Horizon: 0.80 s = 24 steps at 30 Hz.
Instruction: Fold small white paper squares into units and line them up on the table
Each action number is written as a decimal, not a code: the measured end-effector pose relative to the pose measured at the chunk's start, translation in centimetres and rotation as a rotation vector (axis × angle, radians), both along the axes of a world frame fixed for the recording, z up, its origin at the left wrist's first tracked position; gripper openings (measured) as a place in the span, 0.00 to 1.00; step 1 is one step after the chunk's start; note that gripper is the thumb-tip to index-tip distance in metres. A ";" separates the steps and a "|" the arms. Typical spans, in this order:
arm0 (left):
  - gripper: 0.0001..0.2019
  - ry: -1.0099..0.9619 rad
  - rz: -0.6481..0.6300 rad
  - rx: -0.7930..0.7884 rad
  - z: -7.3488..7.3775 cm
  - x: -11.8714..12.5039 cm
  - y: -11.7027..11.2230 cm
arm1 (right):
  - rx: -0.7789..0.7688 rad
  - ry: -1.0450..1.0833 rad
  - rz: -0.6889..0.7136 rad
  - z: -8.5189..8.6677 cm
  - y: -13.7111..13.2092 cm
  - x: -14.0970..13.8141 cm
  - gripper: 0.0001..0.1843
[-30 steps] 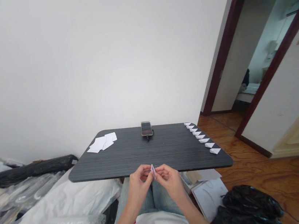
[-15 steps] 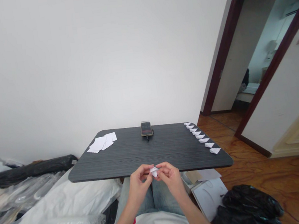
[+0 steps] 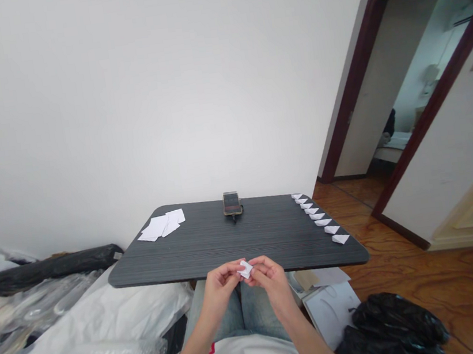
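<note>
A small folded piece of white paper is pinched between my two hands, just above the near edge of the dark table. My left hand grips its left side with thumb and fingers. On the opposite side, my right hand closes its fingertips on the same paper, and they partly cover it. Along the table's right edge runs a row of several folded white paper pieces. Loose white paper sheets lie overlapping at the far left of the table.
A phone leans on a stand at the table's back, with a cable at its base. Plastic-wrapped items lie to the left. Below right are a white paper bag and a black plastic bag. A wall rises behind the table.
The folded paper has turned between my fingertips and shows a different face. My fingers have shifted slightly; both hands stay in nearly the same place.
</note>
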<state>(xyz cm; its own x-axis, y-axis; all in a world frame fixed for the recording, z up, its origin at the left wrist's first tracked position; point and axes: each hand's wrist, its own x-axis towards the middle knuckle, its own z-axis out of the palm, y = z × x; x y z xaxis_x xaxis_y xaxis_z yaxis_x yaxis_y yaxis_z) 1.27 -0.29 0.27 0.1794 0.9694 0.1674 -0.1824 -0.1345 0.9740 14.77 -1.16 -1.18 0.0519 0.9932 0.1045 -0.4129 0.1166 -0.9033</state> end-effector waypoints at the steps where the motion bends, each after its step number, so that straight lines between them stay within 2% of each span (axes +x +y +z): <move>1: 0.07 0.004 0.001 -0.004 0.1 0.0 0.0 | 0.008 -0.012 -0.005 0.0 0.0 0.0 0.12; 5: 0.06 0.010 -0.005 0.006 0.2 0.0 -0.1 | 0.074 -0.117 -0.071 -0.4 0.1 -0.1 0.07; 8: 0.08 -0.067 0.036 0.008 0.3 0.2 -0.2 | 0.153 -0.254 -0.162 -0.7 0.0 0.0 0.05; 11: 0.10 -0.104 0.083 -0.016 0.4 0.4 -0.2 | 0.255 -0.426 -0.223 -0.6 -0.3 0.2 0.06; 16: 0.11 0.032 0.003 -0.029 0.6 0.3 -0.2 | 0.391 -0.524 -0.194 0.1 -0.8 0.2 0.09; 19: 0.11 0.066 -0.009 -0.012 0.8 0.2 -0.2 | 0.376 -0.492 -0.148 0.4 -0.9 0.0 0.09; 22: 0.11 0.033 0.050 -0.008 1.0 0.1 -0.4 | 0.267 -0.341 -0.077 0.4 -0.9 -0.1 0.07; 24: 0.11 0.007 0.091 0.000 1.1 0.2 -0.5 | 0.199 -0.265 -0.014 0.4 -0.8 -0.2 0.10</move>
<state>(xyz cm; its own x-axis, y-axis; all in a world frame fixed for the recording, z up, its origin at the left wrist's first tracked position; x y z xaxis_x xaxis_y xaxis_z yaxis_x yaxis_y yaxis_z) 1.48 -0.75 1.40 0.0921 0.9817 0.1667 -0.1626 -0.1504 0.9752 14.61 -1.93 -0.76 0.0102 0.9514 0.3078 -0.1639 0.3053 -0.9381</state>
